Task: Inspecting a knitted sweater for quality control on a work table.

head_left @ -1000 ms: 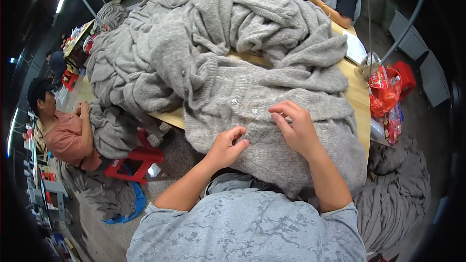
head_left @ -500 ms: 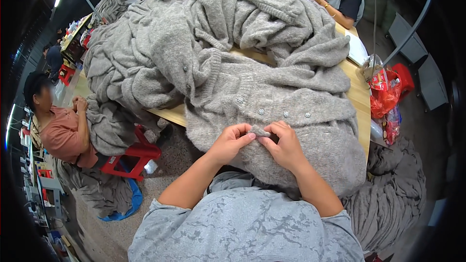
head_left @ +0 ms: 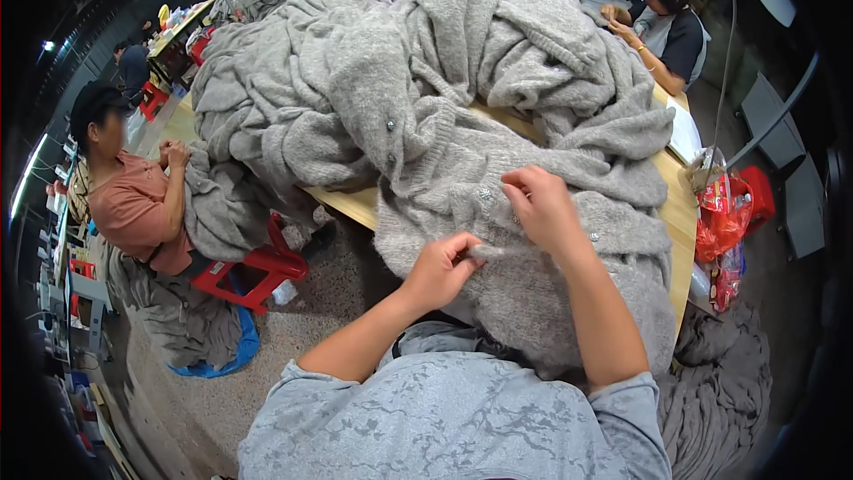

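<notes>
A fuzzy grey knit cardigan [head_left: 569, 302] lies over the near part of the table, draping toward my lap. My left hand [head_left: 442, 271] pinches the cardigan's edge between thumb and fingertips. Above the button band, my right hand [head_left: 544, 206] is raised with its fingers drawn together; anything they hold is too small to make out. Just left of those fingers sits a sparkly round button [head_left: 484, 195]. A second button [head_left: 593, 236] shows right of my right wrist, and my right hand covers part of the band between them.
A large heap of grey knitwear [head_left: 355, 62] covers most of the wooden table [head_left: 680, 204]. One person [head_left: 142, 196] sits at left by a red stool [head_left: 240, 276], another [head_left: 666, 27] works at far right. Red plastic bags [head_left: 724, 222] hang right; more knitwear [head_left: 720, 382] lies below.
My right hand has lifted away from my left hand, up and right over the button band. My left hand still pinches the cardigan's edge. The whole view has shifted slightly.
</notes>
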Demonstrator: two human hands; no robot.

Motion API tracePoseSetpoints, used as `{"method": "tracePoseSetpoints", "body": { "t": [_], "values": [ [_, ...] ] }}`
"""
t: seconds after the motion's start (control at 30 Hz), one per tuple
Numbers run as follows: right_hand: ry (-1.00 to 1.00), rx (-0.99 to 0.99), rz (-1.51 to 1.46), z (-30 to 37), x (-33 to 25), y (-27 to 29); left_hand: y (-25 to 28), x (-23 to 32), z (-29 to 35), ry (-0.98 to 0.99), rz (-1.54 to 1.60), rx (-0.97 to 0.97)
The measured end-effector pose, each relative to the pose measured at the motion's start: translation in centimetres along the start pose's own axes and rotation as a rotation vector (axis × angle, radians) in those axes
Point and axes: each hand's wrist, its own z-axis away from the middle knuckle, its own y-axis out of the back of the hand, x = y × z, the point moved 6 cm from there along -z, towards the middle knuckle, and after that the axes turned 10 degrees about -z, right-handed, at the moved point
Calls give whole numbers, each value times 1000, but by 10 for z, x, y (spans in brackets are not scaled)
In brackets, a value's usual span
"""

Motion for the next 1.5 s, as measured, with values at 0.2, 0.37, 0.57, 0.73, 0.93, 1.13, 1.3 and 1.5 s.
{"method": "tracePoseSetpoints", "body": {
  "t": [0.2, 0.37, 0.57, 0.73, 0.93, 1.13, 1.3, 1.5],
  "values": [
    [-36, -108, 174, 23, 33, -35, -2, 14, 1, -234, -376, 186],
    [-39, -234, 43, 24, 31, -39, -1, 26, -8, -391, -406, 285],
    [-356, 4, -552, 21, 77, -25, -1, 22, -5, -406, -436, 276],
    [-233, 65, -418, 16, 62, -17, -4, 18, 1, -391, -440, 269],
    [-56, -168, 178, 13, 38, -44, 10, 24, -12, -353, -501, 345],
    [-225, -306, 182, 3, 53, -54, 9, 19, -18, -387, -532, 299],
    [-442, -294, -144, -2, 57, -54, 13, 18, -18, -369, -524, 337],
    [-554, -341, -637, 17, 39, -42, 20, 32, -12, -389, -483, 412]
  ]
}}
